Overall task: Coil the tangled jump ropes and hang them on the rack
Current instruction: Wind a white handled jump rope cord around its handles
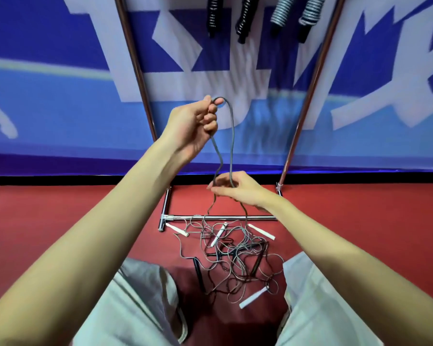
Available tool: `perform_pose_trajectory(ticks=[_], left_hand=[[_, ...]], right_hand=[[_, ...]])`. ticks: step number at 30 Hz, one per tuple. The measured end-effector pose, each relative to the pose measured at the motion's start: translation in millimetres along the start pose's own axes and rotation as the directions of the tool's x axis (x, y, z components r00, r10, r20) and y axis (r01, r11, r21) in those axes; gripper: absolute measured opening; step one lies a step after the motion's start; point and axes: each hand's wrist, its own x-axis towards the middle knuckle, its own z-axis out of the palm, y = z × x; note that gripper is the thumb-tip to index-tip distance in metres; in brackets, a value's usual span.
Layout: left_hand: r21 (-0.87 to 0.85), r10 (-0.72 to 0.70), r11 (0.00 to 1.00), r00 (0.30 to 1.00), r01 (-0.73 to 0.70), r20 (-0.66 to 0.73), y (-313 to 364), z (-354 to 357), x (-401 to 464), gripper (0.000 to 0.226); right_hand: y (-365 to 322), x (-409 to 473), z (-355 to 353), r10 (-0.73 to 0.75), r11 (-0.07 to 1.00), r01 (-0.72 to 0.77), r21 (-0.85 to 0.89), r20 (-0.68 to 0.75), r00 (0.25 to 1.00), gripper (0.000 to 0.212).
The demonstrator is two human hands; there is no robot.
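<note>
A chrome rack [308, 101] stood against the blue banner wall [48, 108], its base bar on the red floor [60, 208]. Between the person's knees lay a tangle of jump ropes [233, 255], thin cords and white handles [254, 297] knotted together. The left hand [195, 123] was raised, fingers curled tight round a grey rope [231, 146] looped over the top. The right hand [238, 189], lower, had the same strand passing through loosely curled fingers. The cord looked light, limp and slick, best taken near a handle. No containers showed.
</note>
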Motion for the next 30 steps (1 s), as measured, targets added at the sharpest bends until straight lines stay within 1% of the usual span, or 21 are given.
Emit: perform_pose_trajectory(ticks=[1, 2, 5, 7, 8, 9, 11, 12, 13, 15, 16, 17, 19, 20, 21, 23, 25, 26, 28, 30], left_hand=[[0.008, 0.029, 1.0, 1.0, -0.029, -0.01, 3, -2, 0, 0.02], [0.041, 0.063, 0.997, 0.998, -0.061, -0.028, 7, -5, -1, 0.021], [0.251, 0.168, 0.958, 0.979, -0.135, -0.114, 8, -27, -4, 0.019], [0.375, 0.191, 0.919, 0.971, -0.124, -0.147, -2, -48, -7, 0.02], [0.415, 0.163, 0.905, 0.976, -0.09, -0.143, -11, -59, -9, 0.019], [0.436, 0.103, 0.899, 0.987, -0.04, -0.121, -21, -66, -14, 0.023], [0.505, -0.066, 0.859, 0.997, 0.079, -0.045, -46, -76, -24, 0.05], [0.552, -0.149, 0.826, 0.989, 0.117, 0.014, -58, -79, -30, 0.06], [0.595, -0.219, 0.793, 0.972, 0.127, 0.085, -68, -79, -36, 0.065], [0.698, -0.299, 0.711, 0.936, 0.088, 0.186, -83, -81, -43, 0.057], [0.744, -0.312, 0.665, 0.929, 0.065, 0.198, -89, -86, -42, 0.047], [0.772, -0.312, 0.634, 0.929, 0.048, 0.199, -92, -88, -43, 0.034], [0.836, -0.28, 0.548, 0.948, 0.03, 0.15, -96, -95, -41, 0.01], [0.856, -0.243, 0.517, 0.963, 0.026, 0.118, -96, -97, -39, 0.012], [0.847, -0.189, 0.531, 0.978, 0.031, 0.083, -95, -98, -37, 0.02], [0.763, -0.056, 0.644, 0.998, 0.046, -0.013, -85, -93, -33, 0.029], [0.641, 0.077, 0.767, 0.99, 0.016, -0.117, -66, -82, -28, 0.029], [0.587, 0.129, 0.81, 0.98, -0.015, -0.152, -55, -75, -26, 0.029], [0.535, 0.202, 0.841, 0.964, -0.081, -0.172, -32, -58, -25, 0.028], [0.523, 0.242, 0.842, 0.959, -0.133, -0.146, -12, -40, -26, 0.028]], right_hand=[[-5, -2, -2, -0.003, 1.0, 0.003, -0.012, 0.004, 1.0, 0.013], [-11, -5, -5, -0.006, 1.0, 0.006, -0.018, 0.003, 1.0, 0.012], [-24, -9, -17, -0.018, 1.0, 0.018, -0.007, -0.048, 0.999, 0.016], [-35, -10, -24, -0.011, 0.999, 0.014, 0.041, -0.084, 0.996, 0.018], [-42, -10, -27, -0.002, 0.998, 0.008, 0.06, -0.101, 0.995, 0.02], [-48, -10, -30, -0.002, 0.997, 0.011, 0.075, -0.124, 0.992, 0.022], [-60, -8, -36, -0.021, 0.991, 0.043, 0.127, -0.172, 0.985, 0.025], [-65, -7, -38, -0.027, 0.986, 0.058, 0.155, -0.194, 0.981, 0.025], [-68, -5, -39, -0.03, 0.982, 0.069, 0.174, -0.216, 0.976, 0.025], [-77, -2, -42, -0.024, 0.976, 0.077, 0.202, -0.255, 0.967, 0.025], [-81, -1, -44, -0.017, 0.971, 0.081, 0.224, -0.273, 0.962, 0.025], [-85, 0, -46, -0.011, 0.962, 0.089, 0.257, -0.291, 0.957, 0.025], [-92, 2, -51, 0.008, 0.928, 0.115, 0.353, -0.329, 0.944, 0.024], [-94, 4, -53, 0.018, 0.911, 0.129, 0.393, -0.348, 0.937, 0.024], [-93, 6, -54, 0.03, 0.901, 0.132, 0.412, -0.365, 0.931, 0.024], [-87, 9, -55, 0.074, 0.908, 0.098, 0.407, -0.386, 0.92, 0.023], [-75, 10, -54, 0.154, 0.9, 0.034, 0.434, -0.388, 0.909, 0.027], [-68, 10, -54, 0.203, 0.873, 0.002, 0.487, -0.367, 0.908, 0.032], [-55, 10, -51, 0.29, 0.793, -0.069, 0.606, -0.275, 0.917, 0.042], [-45, 12, -45, 0.338, 0.742, -0.156, 0.652, -0.163, 0.927, 0.052]])
